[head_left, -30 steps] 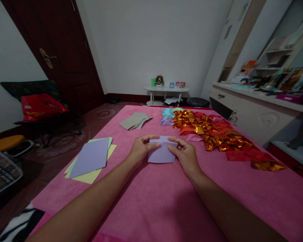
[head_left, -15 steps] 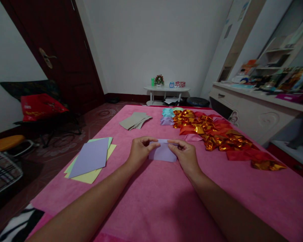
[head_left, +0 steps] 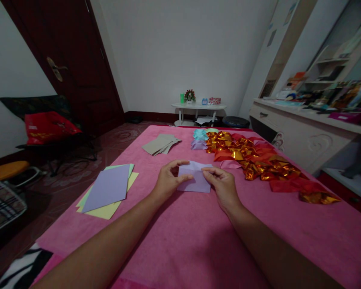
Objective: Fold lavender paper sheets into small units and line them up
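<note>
A folded lilac paper [head_left: 195,179] lies on the pink cloth in front of me. My left hand [head_left: 167,181] pinches its left edge between thumb and fingers. At the paper's right side, the fingertips of my right hand [head_left: 222,185] are closed on a fold. Both hands rest on the table.
A stack of lilac, green and yellow sheets [head_left: 108,189] lies to the left. Grey sheets [head_left: 161,144] sit farther back. Small folded blue and lilac pieces [head_left: 199,139] and a long heap of red and gold foil pieces [head_left: 258,162] run along the right. A cabinet [head_left: 303,132] stands beyond the table.
The lilac paper went from larger and partly raised to a flatter, narrower fold; now its far edge shows again. My hands stayed in nearly the same place, fingers shifting on the fold.
</note>
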Demonstrator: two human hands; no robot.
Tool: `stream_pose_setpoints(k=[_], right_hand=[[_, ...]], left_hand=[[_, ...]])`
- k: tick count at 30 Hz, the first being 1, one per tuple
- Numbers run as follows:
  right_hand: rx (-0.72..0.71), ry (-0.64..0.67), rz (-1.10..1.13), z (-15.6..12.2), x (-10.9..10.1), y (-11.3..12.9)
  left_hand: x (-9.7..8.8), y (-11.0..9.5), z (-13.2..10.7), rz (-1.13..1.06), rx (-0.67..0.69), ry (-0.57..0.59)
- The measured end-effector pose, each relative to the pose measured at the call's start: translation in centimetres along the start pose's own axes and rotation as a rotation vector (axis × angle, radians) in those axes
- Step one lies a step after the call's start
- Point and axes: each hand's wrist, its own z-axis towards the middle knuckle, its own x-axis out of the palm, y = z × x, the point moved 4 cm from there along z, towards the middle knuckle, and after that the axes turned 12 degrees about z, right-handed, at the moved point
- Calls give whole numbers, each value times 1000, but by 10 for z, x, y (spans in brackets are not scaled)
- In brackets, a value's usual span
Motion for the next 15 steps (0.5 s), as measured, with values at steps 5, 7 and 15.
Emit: stream_pose_setpoints(k=[5,7,15], right_hand=[[73,87,59,-3,6,0],[72,124,28,-4,8,1],[53,148,-50,-5,10,0]], left_hand=[[1,2,-2,12,-58,44],[1,0,-3,26,-58,53],[2,-6,-5,155,-7,16]])
